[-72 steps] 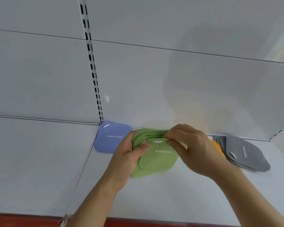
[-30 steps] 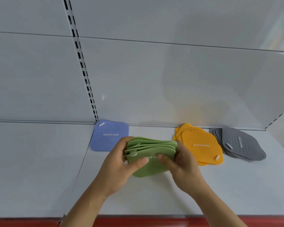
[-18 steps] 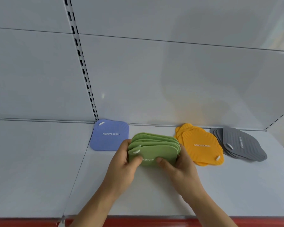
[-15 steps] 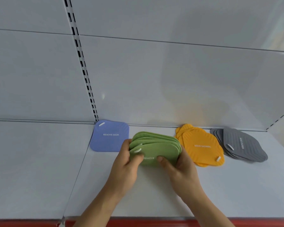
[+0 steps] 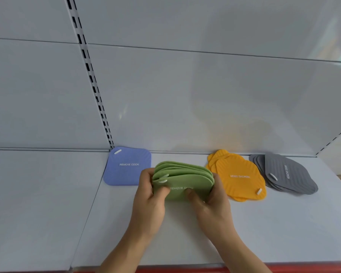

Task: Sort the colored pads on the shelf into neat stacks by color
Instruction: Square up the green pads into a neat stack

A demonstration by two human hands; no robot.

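I am gripping the green pads (image 5: 182,179) with both hands, holding the bundle on edge over the shelf (image 5: 283,223). My left hand (image 5: 149,201) is curling round the bundle's left end, thumb pressing on its near face; my right hand (image 5: 212,203) is clamping the right end the same way. The blue pad (image 5: 127,166) is lying flat just left of the green pads, the orange pads (image 5: 238,176) just right of them, the grey pads (image 5: 285,173) farther right.
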